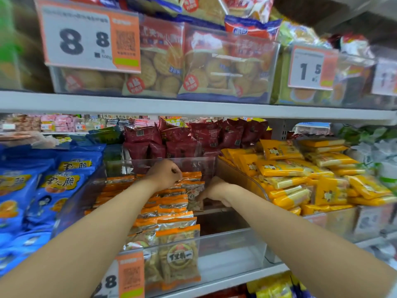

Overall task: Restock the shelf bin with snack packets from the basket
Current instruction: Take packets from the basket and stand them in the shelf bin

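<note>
Snack packets (171, 211) in bin (227, 239), right hand (216, 190) grip pinching 1, left hand (164, 172) grip unclear, yellow packs (290, 168) beside

Single head-worn view, facing forward, close to store shelf (193, 108), wide-angle.

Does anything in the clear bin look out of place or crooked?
The orange-topped packets fill the left of the clear bin. One packet, by the right hand, sticks out to the right of the others. Nothing looks spilled or torn.
</note>
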Demonstrator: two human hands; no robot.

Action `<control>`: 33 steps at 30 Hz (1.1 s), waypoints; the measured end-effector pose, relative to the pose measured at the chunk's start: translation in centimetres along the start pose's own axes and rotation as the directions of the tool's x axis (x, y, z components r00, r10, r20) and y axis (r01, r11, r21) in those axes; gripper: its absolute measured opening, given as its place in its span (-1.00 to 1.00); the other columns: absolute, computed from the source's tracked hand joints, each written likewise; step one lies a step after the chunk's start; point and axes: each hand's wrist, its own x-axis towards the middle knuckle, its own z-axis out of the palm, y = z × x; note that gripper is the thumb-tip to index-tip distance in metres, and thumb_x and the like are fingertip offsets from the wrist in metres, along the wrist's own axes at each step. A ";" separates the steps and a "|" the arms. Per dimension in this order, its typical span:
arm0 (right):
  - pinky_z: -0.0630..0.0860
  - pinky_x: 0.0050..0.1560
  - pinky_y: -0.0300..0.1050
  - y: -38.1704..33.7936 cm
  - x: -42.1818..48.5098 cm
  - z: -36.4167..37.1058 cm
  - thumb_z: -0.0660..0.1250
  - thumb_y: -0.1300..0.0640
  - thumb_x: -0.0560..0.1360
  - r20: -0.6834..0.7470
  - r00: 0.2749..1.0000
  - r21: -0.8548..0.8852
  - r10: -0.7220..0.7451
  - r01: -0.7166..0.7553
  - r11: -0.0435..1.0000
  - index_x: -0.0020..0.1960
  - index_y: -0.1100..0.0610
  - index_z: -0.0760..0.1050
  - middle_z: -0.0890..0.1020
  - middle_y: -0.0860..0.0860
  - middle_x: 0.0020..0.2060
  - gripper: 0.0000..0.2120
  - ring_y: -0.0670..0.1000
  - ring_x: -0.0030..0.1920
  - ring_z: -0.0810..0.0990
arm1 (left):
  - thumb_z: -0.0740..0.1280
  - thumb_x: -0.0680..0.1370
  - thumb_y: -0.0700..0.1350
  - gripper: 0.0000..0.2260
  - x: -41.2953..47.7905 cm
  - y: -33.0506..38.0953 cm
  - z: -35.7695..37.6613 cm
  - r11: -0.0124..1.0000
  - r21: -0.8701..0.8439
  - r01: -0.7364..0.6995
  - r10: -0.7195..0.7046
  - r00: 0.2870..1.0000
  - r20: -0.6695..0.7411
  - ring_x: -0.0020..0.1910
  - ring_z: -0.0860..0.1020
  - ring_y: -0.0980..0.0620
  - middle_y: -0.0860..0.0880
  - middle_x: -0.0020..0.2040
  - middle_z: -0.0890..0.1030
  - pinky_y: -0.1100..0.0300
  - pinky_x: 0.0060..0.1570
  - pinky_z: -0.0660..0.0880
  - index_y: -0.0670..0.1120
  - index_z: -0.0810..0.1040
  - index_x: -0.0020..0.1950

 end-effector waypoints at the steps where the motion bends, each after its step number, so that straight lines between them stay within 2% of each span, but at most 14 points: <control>1: 0.52 -0.02 -0.18 -0.3 -0.4 -0.1 0.51 0.20 0.41 -0.025 0.999 -0.016 -0.037 0.036 0.999 0.28 0.19 0.47 0.57 0.09 0.19 -0.53 0.08 0.17 0.54 | 0.35 0.57 -0.11 -0.85 -0.3 0.4 -0.5 1.000 0.004 0.002 -0.002 1.000 0.004 -0.07 0.57 0.11 -0.01 0.01 0.68 0.23 -0.04 0.44 -0.11 0.70 0.01; 4: 0.56 0.11 -0.10 -0.8 -2.2 -0.3 0.41 0.14 0.52 0.001 0.997 -0.168 -0.081 0.080 0.983 0.32 0.20 0.46 0.57 0.11 0.21 -0.60 0.11 0.17 0.56 | 0.39 0.54 -0.10 -0.84 -1.5 1.5 -1.6 0.998 0.064 0.012 -0.016 0.998 0.064 -0.12 0.57 0.14 -0.02 0.00 0.68 0.28 -0.07 0.44 -0.14 0.71 0.00; 7: 0.57 0.14 -0.05 -0.4 -2.6 -0.1 0.41 0.13 0.50 -0.022 0.997 -0.139 -0.074 0.070 0.988 0.31 0.20 0.45 0.57 0.12 0.22 -0.59 0.14 0.18 0.57 | 0.42 0.52 -0.10 -0.86 -2.6 1.9 -1.7 0.996 0.085 0.041 -0.048 0.995 0.082 -0.13 0.55 0.17 0.00 0.02 0.68 0.32 -0.11 0.42 -0.11 0.70 0.01; 10: 0.54 0.19 0.01 -0.2 -3.9 -0.2 0.41 0.08 0.51 -0.070 0.986 -0.126 -0.154 0.144 0.981 0.24 0.17 0.51 0.60 0.11 0.18 -0.66 0.13 0.18 0.57 | 0.44 0.50 -0.07 -0.88 -3.5 2.6 -1.5 0.995 0.038 0.089 -0.091 0.995 0.047 -0.06 0.57 0.11 0.05 -0.01 0.65 0.28 -0.07 0.46 -0.06 0.69 0.00; 12: 0.53 0.11 -0.01 -0.1 -5.6 -0.8 0.46 0.07 0.47 -0.135 0.970 -0.024 -0.201 0.200 0.979 0.14 0.16 0.53 0.62 0.07 0.07 -0.70 0.10 0.13 0.57 | 0.46 0.49 -0.06 -0.90 -4.2 3.4 -1.5 0.993 -0.007 0.116 -0.115 0.993 0.027 -0.04 0.56 0.10 0.06 -0.05 0.62 0.25 -0.02 0.48 -0.03 0.68 -0.03; 14: 0.44 -0.08 -0.17 -0.1 -7.6 -1.9 0.48 0.08 0.45 -0.226 0.945 0.069 -0.237 0.259 0.963 -0.07 0.08 0.45 0.55 -0.06 -0.14 -0.79 -0.03 -0.08 0.54 | 0.48 0.47 -0.07 -0.91 -5.2 4.4 -1.9 0.992 -0.073 0.106 -0.106 0.994 0.006 -0.03 0.57 0.10 0.05 -0.08 0.62 0.22 0.03 0.52 -0.03 0.67 -0.06; 15: 0.40 -0.16 -0.19 -0.1 -8.7 -2.3 0.49 0.10 0.44 -0.274 0.926 0.097 -0.259 0.295 0.951 -0.11 0.05 0.41 0.50 -0.12 -0.21 -0.76 -0.11 -0.18 0.49 | 0.48 0.47 -0.08 -0.91 -5.9 5.1 -2.2 0.991 -0.103 0.088 -0.089 0.996 -0.003 -0.05 0.58 0.10 0.04 -0.09 0.63 0.21 0.01 0.53 -0.04 0.67 -0.06; 16: 0.38 -0.20 -0.18 0.0 -9.6 -2.7 0.49 0.13 0.44 -0.316 0.905 0.118 -0.284 0.335 0.935 -0.10 0.05 0.40 0.49 -0.13 -0.24 -0.76 -0.15 -0.24 0.47 | 0.48 0.47 -0.09 -0.92 -6.5 5.8 -2.4 0.990 -0.125 0.065 -0.067 0.998 -0.009 -0.07 0.59 0.10 0.03 -0.10 0.64 0.22 -0.02 0.53 -0.05 0.67 -0.06; 18: 0.46 -0.18 -0.12 0.4 -12.0 -3.1 0.46 0.20 0.43 -0.389 0.863 0.156 -0.321 0.406 0.901 -0.08 0.03 0.41 0.56 -0.06 -0.23 -0.78 -0.08 -0.27 0.52 | 0.45 0.47 -0.14 -0.97 -8.0 7.5 -2.6 0.990 -0.136 0.025 -0.029 0.999 -0.023 -0.11 0.60 0.10 0.03 -0.12 0.66 0.24 -0.09 0.53 -0.04 0.68 -0.11; 22: 0.53 -0.13 -0.12 3.4 -17.6 -3.8 0.40 0.23 0.47 -0.419 0.831 0.139 -0.365 0.456 0.879 -0.05 0.07 0.46 0.60 -0.03 -0.17 -0.85 -0.02 -0.23 0.57 | 0.44 0.39 -0.22 -0.88 -11.3 11.3 -1.6 0.980 -0.193 -0.038 0.031 0.999 -0.040 -0.23 0.60 0.14 0.06 -0.26 0.66 0.25 -0.19 0.53 0.00 0.64 -0.28; 26: 0.45 -0.20 -0.23 8.6 -22.6 -3.3 0.42 0.24 0.45 -0.432 0.843 0.117 -0.320 0.404 0.907 -0.11 0.08 0.49 0.59 -0.06 -0.19 -0.87 -0.08 -0.24 0.53 | 0.43 0.37 -0.24 -0.91 -15.4 14.8 2.0 0.967 -0.241 -0.084 0.111 0.989 0.099 -0.38 0.52 0.17 0.06 -0.36 0.61 0.29 -0.34 0.46 -0.07 0.61 -0.29; 29: 0.45 -0.21 -0.18 14.0 -25.5 -2.1 0.46 0.21 0.42 -0.429 0.875 0.147 -0.224 0.313 0.938 -0.17 0.04 0.47 0.60 -0.06 -0.22 -0.83 -0.08 -0.28 0.53 | 0.44 0.36 -0.25 -0.94 -18.2 16.6 6.5 0.961 -0.262 -0.092 0.148 0.967 0.206 -0.44 0.52 0.17 0.03 -0.40 0.59 0.23 -0.35 0.49 -0.12 0.61 -0.28; 33: 0.48 -0.21 -0.13 21.8 -28.8 0.0 0.47 0.25 0.39 -0.426 0.901 0.195 -0.080 0.178 0.964 -0.24 -0.02 0.45 0.56 -0.09 -0.28 -0.75 -0.07 -0.35 0.51 | 0.44 0.35 -0.25 -0.85 -21.8 18.0 14.3 0.965 -0.223 -0.136 0.211 0.909 0.360 -0.47 0.47 0.25 0.01 -0.39 0.61 0.20 -0.31 0.49 -0.02 0.58 -0.34</control>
